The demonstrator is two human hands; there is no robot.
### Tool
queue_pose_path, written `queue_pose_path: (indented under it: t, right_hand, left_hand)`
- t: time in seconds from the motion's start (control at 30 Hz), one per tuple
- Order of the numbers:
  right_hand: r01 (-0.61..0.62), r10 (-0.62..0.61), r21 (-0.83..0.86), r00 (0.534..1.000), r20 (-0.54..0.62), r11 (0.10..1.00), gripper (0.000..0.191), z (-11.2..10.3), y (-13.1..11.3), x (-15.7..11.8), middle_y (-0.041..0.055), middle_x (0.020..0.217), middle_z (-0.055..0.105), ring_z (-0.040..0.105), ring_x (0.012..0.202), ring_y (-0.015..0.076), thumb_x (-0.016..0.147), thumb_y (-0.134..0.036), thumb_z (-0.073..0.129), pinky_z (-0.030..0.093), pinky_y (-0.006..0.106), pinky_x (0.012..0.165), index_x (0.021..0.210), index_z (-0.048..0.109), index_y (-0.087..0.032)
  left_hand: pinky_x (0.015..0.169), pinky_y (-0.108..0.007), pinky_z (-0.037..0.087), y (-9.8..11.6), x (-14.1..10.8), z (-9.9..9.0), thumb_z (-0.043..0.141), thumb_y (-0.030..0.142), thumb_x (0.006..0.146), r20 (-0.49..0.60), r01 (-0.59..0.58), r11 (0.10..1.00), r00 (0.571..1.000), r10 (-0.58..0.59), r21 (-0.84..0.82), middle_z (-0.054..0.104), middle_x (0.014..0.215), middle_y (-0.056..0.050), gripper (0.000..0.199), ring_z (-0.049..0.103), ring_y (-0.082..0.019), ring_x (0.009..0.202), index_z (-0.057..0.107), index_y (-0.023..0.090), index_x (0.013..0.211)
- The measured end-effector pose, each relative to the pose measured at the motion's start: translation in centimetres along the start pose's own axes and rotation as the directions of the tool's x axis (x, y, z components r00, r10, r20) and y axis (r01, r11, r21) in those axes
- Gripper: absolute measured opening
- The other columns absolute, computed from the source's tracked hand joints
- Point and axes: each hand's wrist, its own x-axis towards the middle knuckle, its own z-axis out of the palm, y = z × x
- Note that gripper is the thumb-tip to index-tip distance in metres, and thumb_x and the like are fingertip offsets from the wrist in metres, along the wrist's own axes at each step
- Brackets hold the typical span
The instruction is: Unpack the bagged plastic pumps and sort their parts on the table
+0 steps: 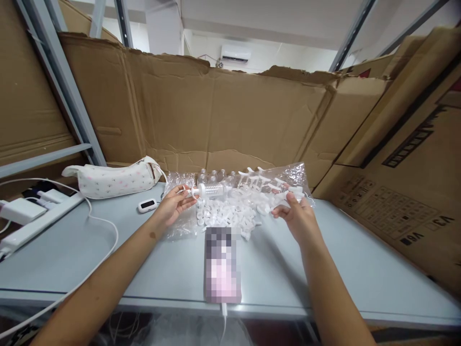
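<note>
My left hand (176, 204) is closed on the white ringed end of a clear plastic syringe (212, 191) with dark scale marks, held level above the table. To the right, my right hand (297, 216) pinches a white plastic part (265, 209) at the edge of a clear plastic bag (293, 175); the part's exact shape is partly hidden by my fingers. Between the hands lies a heap of small white plastic pieces (225, 214). Behind it stand several clear barrels (213, 176), beside white ring-ended plungers (257, 178) in the bag.
A phone (223, 264) with a cable lies at the table's front. On the left are a white pouch (115, 181), a small white device (147, 205), a power strip (39, 216) and a loose white cable (113, 235). Cardboard (230, 110) walls the back; a large box (399, 192) stands right.
</note>
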Motion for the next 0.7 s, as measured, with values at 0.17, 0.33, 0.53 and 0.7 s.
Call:
queue_pose_path:
  t: [0.17, 0.33, 0.53, 0.7]
  right_hand:
    - [0.036, -0.036, -0.019, 0.999, -0.006, 0.999, 0.047, -0.2, -0.4, 0.0, 0.0015, 0.101, 0.063, 0.063, 0.052, 0.0120, 0.076, -0.053, 0.063, 0.051, 0.027, 0.048, 0.114, 0.054, -0.027]
    - [0.107, -0.108, -0.030, 0.994, -0.025, 0.994, 0.051, -0.3, -0.7, -0.2, 0.0044, 0.110, 0.061, 0.063, 0.051, 0.0121, 0.081, -0.061, 0.051, 0.051, 0.029, 0.049, 0.118, 0.054, -0.027]
    - [0.132, -0.140, -0.087, 0.985, -0.105, 0.987, 0.057, -0.4, -0.9, -0.2, 0.0072, 0.115, 0.058, 0.061, 0.049, 0.0103, 0.083, -0.061, 0.046, 0.051, 0.029, 0.049, 0.129, 0.047, -0.028]
    - [0.181, -0.204, -0.142, 0.964, -0.172, 0.973, 0.052, -1.0, -0.9, 0.1, 0.0104, 0.141, 0.038, 0.060, 0.046, 0.0065, 0.083, -0.058, 0.049, 0.051, 0.029, 0.047, 0.127, 0.051, -0.029]
  left_hand:
    - [0.090, -0.035, 0.052, -0.1, -0.2, 0.2, 0.057, 0.010, 0.083, 0.006, 0.016, 1.000, 1.000, -0.016, 0.014, 0.065, 0.101, -0.009, 0.010, 0.069, -0.021, 0.089, 0.052, 0.016, 0.089]
    - [0.090, -0.036, 0.052, -0.2, -0.4, 0.6, 0.058, 0.009, 0.082, 0.011, 0.036, 0.999, 0.999, -0.036, 0.033, 0.066, 0.095, -0.008, 0.012, 0.069, -0.020, 0.090, 0.052, 0.016, 0.090]
    - [0.089, -0.035, 0.052, -0.6, -0.3, 0.4, 0.057, 0.011, 0.084, 0.043, 0.041, 0.998, 0.998, -0.043, 0.057, 0.066, 0.092, -0.008, 0.011, 0.068, -0.020, 0.091, 0.050, 0.016, 0.092]
    - [0.091, -0.037, 0.051, -1.0, 0.0, 0.1, 0.060, 0.014, 0.083, 0.079, 0.023, 0.998, 0.996, -0.028, 0.056, 0.066, 0.097, -0.009, 0.012, 0.068, -0.021, 0.091, 0.051, 0.016, 0.091]
